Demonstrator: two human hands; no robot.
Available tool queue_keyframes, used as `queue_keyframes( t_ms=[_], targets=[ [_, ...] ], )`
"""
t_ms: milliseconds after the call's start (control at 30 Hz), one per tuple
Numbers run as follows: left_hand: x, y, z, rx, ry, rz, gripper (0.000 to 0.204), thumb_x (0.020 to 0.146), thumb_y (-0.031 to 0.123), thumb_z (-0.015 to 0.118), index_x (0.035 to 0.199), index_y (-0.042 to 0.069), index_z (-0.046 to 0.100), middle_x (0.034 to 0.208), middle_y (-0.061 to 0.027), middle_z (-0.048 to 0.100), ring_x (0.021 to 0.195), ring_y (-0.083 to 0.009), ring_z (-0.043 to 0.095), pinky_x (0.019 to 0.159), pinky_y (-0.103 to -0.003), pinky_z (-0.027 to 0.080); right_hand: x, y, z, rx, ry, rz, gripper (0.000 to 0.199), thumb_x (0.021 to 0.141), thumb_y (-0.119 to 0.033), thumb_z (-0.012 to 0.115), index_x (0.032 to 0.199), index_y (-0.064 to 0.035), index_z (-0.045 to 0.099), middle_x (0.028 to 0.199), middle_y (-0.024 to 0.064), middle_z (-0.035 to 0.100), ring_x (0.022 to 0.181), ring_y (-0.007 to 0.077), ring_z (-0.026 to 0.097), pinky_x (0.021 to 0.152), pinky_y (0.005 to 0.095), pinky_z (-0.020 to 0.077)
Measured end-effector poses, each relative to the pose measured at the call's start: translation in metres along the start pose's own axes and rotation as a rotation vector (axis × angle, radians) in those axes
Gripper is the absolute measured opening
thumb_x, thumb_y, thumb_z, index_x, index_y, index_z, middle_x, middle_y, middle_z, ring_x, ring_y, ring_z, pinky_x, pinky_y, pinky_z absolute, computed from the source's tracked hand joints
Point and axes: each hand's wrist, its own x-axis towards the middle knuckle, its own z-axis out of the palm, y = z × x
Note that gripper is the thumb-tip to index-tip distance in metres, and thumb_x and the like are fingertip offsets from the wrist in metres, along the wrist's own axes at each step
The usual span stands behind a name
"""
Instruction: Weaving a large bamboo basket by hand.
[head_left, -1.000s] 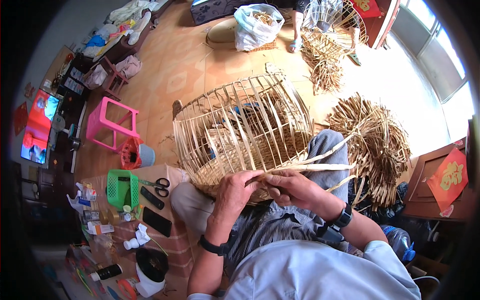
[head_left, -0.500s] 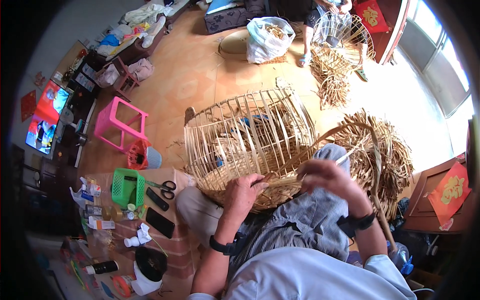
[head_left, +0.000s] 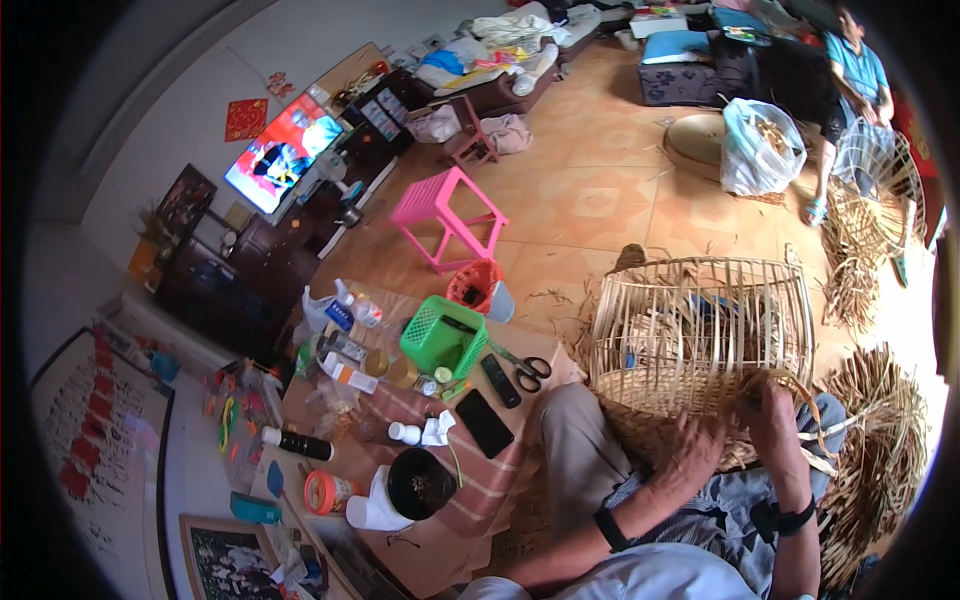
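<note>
The half-woven bamboo-strip basket (head_left: 700, 330) rests on my lap, ahead of both hands. My left hand (head_left: 690, 450) and right hand (head_left: 770, 410) sit side by side on its woven lower edge. A heap of loose bamboo strips (head_left: 885, 440) lies to my right. A low cloth-covered table (head_left: 470, 480) stands to my left, carrying a green plastic basket (head_left: 443, 337) and scissors (head_left: 522, 367). A pink plastic stool (head_left: 450, 215) stands beyond the table.

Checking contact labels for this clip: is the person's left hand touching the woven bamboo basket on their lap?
Touching. The head view shows the left hand pressed against the woven base of the bamboo basket, fingers spread on the weave with no gap.
</note>
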Motion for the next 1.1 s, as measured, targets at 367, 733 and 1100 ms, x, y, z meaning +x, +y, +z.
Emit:
queue_keyframes(
  t_ms=[367,733,1100],
  targets=[
    [0.01,0.013,0.015,0.209,0.042,-0.084,0.052,0.094,0.022,0.058,0.139,-0.003,0.054,0.122,-0.0196,0.062,0.116,-0.0298,0.059,0.114,-0.056,0.035,0.011,-0.004,0.004,-0.64,-0.052,-0.37,0.01,0.087,-0.008,0.067,0.095,-0.0026,0.067,0.088,0.0174,0.068,0.078,0.0369,0.069,0.067,0.0463,0.0533],
    [0.008,-0.009,0.033,-0.321,0.093,-0.116,0.04,0.087,0.014,0.067,0.125,0.004,0.062,0.106,-0.0186,0.064,0.105,-0.0369,0.062,0.097,-0.05,0.044,-0.009,0.019,0.018,-0.771,-0.042,-0.25,0.022,0.088,0.0,0.057,0.11,-0.0011,0.058,0.1,0.0184,0.06,0.089,0.0401,0.064,0.072,0.0475,0.0522],
    [0.007,-0.016,0.011,-0.493,0.208,-0.053,0.03,0.082,0.007,0.073,0.111,0.007,0.065,0.099,-0.0133,0.067,0.101,-0.0359,0.064,0.094,-0.049,0.046,-0.025,0.022,0.019,-0.266,0.207,-0.286,0.03,0.092,0.0,0.068,0.12,0.0015,0.06,0.085,0.0197,0.068,0.07,0.0311,0.067,0.063,0.0392,0.0503]
  ],
)
